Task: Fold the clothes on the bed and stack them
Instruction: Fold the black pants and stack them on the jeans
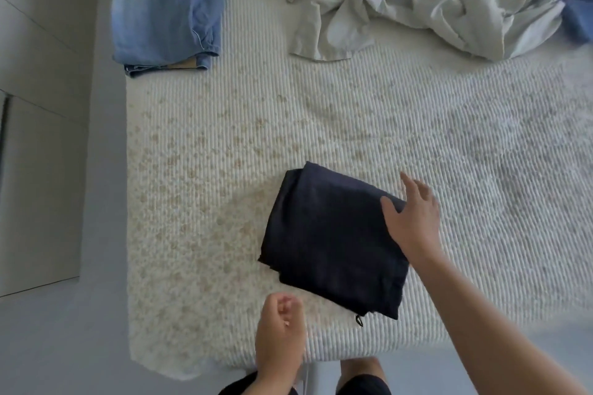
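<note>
We stood at the lower edge of the white ribbed mattress (224, 154), with a dark navy garment folded into a thick rectangle (333, 240) lying just right of centre in the lower half of the frame. Our right hand (414, 218) rested on the right edge of this garment, fingers straight and spread, thumb laid on the cloth. Our left hand (280, 327) hovered at the bottom centre, fingers curled into a loose fist that held nothing. We judged the folding of this piece complete and the stacking step at hand: the next move called for sliding both hands beneath the bundle and carrying it, without letting the layers slip, to the folded light-blue denim jeans (167, 19) in the upper left of the frame. We counted two folded garments, well apart, and one unfolded heap (417, 0) at the upper right, which held a pale green plaid piece, a cream cloth and darker fabrics; their exact number we could not tell.
</note>
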